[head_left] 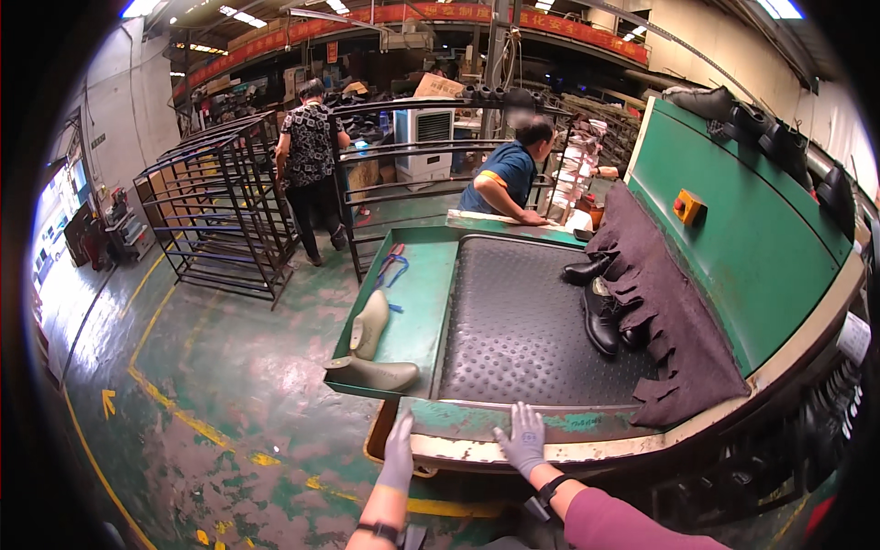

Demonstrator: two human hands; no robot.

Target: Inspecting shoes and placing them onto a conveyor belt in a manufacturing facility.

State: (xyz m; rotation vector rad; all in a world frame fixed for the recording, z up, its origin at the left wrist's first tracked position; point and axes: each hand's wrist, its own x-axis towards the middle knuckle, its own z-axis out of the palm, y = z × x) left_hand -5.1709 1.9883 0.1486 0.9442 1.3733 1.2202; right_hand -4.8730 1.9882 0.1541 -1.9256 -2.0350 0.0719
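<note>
Both gloved hands are empty with fingers spread: the right hand (525,440) rests flat on the conveyor's worn front edge (477,449), the left hand (399,456) hovers just beside it. Nothing looks picked up yet; the black shoes (600,316) lie far up the studded belt (522,321), partly under the dark curtain (669,312), which hides whatever follows.

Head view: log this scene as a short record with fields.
Setting: factory floor, green conveyor machine
Belt: black studded mat
On belt: black shoes at the dark fringed curtain
Side tray: two pale shoe lasts
Left hand: gloved, at the machine's front edge
Right hand: gloved, resting on the worn front rim
Others: two people beyond the belt
</note>
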